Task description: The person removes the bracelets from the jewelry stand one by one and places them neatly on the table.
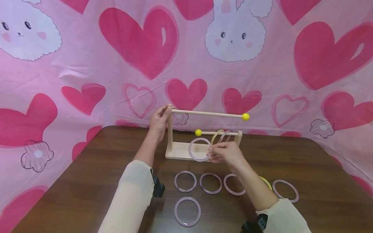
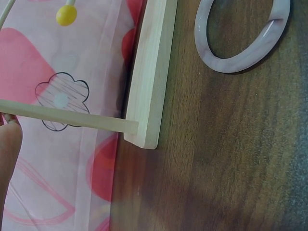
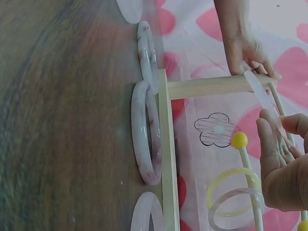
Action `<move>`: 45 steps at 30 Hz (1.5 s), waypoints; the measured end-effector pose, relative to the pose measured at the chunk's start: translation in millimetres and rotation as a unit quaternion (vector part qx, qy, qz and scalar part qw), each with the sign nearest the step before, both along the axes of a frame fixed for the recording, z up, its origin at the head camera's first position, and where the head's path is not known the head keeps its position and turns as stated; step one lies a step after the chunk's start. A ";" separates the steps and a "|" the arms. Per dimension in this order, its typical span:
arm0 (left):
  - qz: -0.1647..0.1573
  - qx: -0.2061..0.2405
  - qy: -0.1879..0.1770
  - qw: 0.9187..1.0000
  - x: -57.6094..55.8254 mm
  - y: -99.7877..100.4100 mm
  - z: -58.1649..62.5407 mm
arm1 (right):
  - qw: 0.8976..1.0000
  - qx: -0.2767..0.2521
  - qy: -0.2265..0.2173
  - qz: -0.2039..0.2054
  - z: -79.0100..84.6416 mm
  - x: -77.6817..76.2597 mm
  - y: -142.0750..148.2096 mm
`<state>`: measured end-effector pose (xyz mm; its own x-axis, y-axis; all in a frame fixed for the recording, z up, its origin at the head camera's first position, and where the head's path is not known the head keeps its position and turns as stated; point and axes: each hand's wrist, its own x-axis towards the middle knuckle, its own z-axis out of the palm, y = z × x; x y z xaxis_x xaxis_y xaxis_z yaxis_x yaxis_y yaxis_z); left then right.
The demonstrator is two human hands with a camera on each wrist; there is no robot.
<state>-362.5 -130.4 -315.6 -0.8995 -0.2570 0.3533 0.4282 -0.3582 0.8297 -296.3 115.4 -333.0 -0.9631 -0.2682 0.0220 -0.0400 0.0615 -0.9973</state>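
A light wooden stand [image 1: 182, 153] with two horizontal rods, each tipped by a yellow ball, is at the table's back. My left hand [image 1: 159, 122] grips the top of its left post [image 1: 169, 133]. Between the thumb and fingers of my right hand [image 1: 226, 153] is a pale pink-purple bangle [image 1: 189, 149], held upright in front of the stand, below the upper rod [image 1: 208, 113]. On the lower rod [image 1: 205, 133] hang a yellow bangle [image 1: 214, 136] and pale purplish ones beside it. The right wrist view shows the held bangle [image 3: 260, 94] edge-on.
Several pale purple bangles [image 1: 185, 182] lie in a row on the brown table [image 1: 85, 188], with a yellow one [image 1: 265, 182] partly behind my right forearm. Another purple bangle [image 1: 187, 212] lies nearer me. A pink heart-patterned cloth [image 1: 139, 67] hangs behind the table.
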 end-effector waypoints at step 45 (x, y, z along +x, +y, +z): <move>0.000 0.013 0.002 1.000 -1.6 1.9 -1.4 | 0.967 -0.002 -0.084 0.241 -5.4 12.7 45.3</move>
